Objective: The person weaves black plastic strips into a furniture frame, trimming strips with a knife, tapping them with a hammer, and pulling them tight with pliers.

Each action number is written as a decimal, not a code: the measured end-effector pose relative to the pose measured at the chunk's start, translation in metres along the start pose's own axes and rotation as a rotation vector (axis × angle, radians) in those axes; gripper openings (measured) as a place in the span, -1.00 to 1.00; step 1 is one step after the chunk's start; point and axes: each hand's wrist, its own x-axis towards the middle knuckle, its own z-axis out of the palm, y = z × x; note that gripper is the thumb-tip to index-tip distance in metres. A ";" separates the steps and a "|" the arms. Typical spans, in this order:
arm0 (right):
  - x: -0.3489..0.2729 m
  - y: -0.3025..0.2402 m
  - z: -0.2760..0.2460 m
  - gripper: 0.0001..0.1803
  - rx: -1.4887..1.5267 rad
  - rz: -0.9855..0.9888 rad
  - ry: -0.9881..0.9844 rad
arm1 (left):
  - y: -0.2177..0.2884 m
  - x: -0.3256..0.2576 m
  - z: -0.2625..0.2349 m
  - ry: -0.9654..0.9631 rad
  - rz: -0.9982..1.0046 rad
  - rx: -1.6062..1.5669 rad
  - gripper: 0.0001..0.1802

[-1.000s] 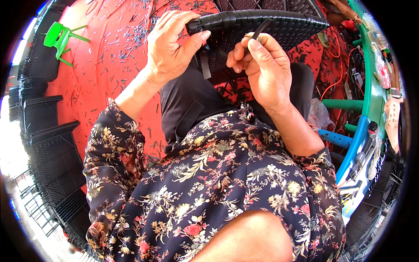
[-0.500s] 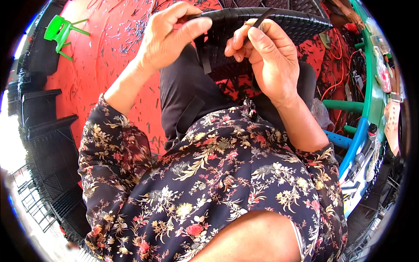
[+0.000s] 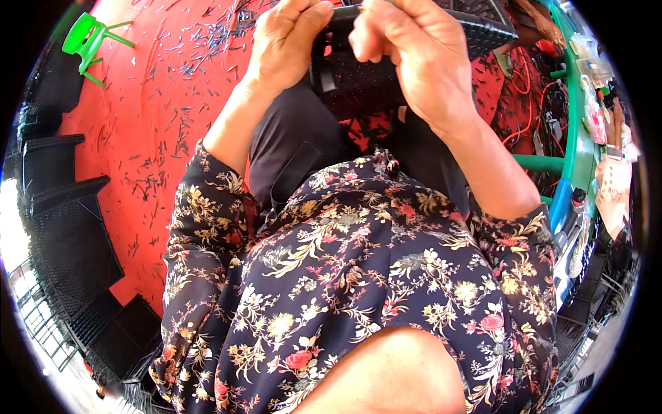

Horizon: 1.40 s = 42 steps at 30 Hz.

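A black woven basket (image 3: 483, 33) stands at the top of the view, above my knees, its upper part cut off by the picture's edge. My left hand (image 3: 288, 47) grips its rim near the left corner, the thumb lying along the edge. My right hand (image 3: 422, 58) is closed in front of the rim, right of the left hand, fingers curled in and thumb pressed on them. The black strip pinched there a moment earlier is now hidden by the fingers.
Black cut scraps litter the red floor covering (image 3: 148, 228). A green stool (image 3: 83, 40) stands far left, with stacked black woven panels (image 3: 69, 234) below it. On the right are a green frame (image 3: 578, 138), orange cord (image 3: 529, 103) and another person's arm (image 3: 545, 24).
Both hands and the basket have shifted up in the picture. My left thumb has come down on the rim, and my right hand has turned and curled tighter, covering the strip.
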 end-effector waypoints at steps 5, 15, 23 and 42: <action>0.007 -0.012 0.017 -0.71 -0.213 0.067 -0.024 | -0.020 -0.005 -0.003 0.076 0.087 0.163 -0.80; 0.047 0.010 0.018 -0.79 -0.740 -0.658 -0.140 | -0.066 -0.015 -0.015 0.219 0.021 -0.150 -0.78; 0.093 0.052 0.020 -0.78 -1.023 -0.898 -0.041 | -0.064 -0.007 -0.017 0.229 -0.113 -0.259 -0.73; 0.067 0.017 0.021 -0.78 -0.026 0.105 -0.063 | -0.045 -0.010 0.002 0.132 -0.123 -0.324 -0.75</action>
